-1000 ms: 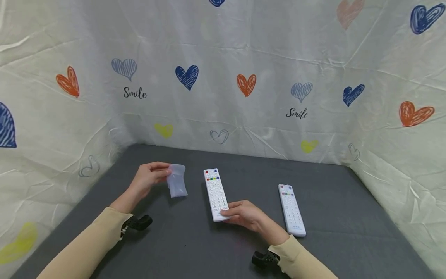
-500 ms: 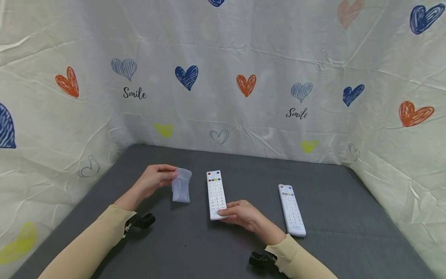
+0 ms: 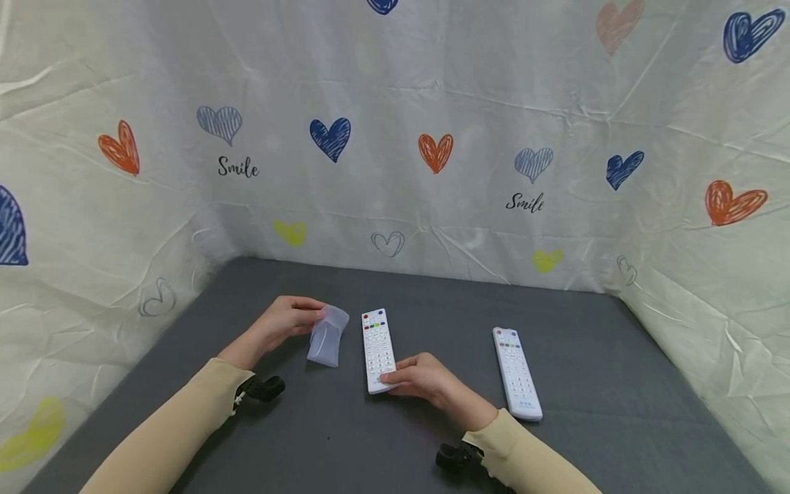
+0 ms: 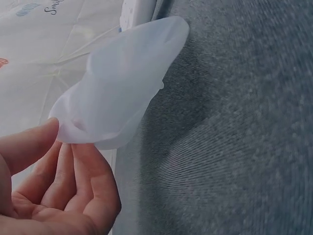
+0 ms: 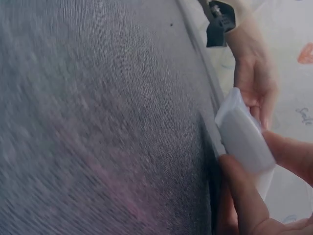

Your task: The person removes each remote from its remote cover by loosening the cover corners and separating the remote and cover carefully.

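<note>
Head view shows a dark grey tabletop [image 3: 586, 439] walled on three sides by a pale cloth printed with hearts [image 3: 432, 89], and on it two white remotes and a soft translucent sleeve. Largest of the things in hand is the near remote [image 3: 378, 346], lying flat with its buttons up, its near end under the right hand [image 3: 420, 376], whose fingers curl round that end and pinch it against the thumb; the right wrist view shows the same hold from below, the end of the remote [image 5: 243, 131] caught between fingertips. Just to its left, close but apart from it, the sleeve [image 3: 327, 335] hangs from the left hand [image 3: 285, 321], which pinches one end between thumb and fingers while the other end droops to the surface; the left wrist view shows the sleeve [image 4: 124, 81] bulging like an open pouch from that pinch. A second remote [image 3: 517, 372] lies well apart to the right, untouched. Judging from this, the work is fitting sleeve to remote, and it would go best if the left grip spread the mouth of the sleeve wide and square to the remote's far end, while the right hand kept the body level and fed it straight, without twisting, since soft rubbery material probably drags and bunches at corners.
</note>
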The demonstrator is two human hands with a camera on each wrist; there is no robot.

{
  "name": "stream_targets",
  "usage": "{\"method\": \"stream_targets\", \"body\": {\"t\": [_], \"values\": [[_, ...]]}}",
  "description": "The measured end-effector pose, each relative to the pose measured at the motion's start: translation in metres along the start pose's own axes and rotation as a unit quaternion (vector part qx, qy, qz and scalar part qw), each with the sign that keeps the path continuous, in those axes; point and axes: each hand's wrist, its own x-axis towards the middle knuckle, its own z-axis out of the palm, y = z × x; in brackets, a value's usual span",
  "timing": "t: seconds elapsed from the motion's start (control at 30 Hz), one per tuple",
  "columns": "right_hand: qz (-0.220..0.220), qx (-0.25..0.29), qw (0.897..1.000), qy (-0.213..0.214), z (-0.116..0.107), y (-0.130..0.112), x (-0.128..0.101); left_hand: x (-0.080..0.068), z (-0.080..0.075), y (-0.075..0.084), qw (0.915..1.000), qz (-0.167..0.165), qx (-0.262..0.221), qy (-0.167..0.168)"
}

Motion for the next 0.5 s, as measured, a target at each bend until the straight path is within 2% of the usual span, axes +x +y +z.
{"method": "stream_targets", "body": {"t": [0.27,0.5], "values": [[0.019,-0.061,0.998,0.016,0.0062,-0.0055,0.0022,0.0053,0.0050,-0.0049,0.9982,-0.012,0.050,0.030],[0.031,-0.120,0.991,0.056,0.0090,-0.0092,0.0040,0.0030,0.0043,-0.0053,0.9974,-0.011,0.065,0.027]]}}
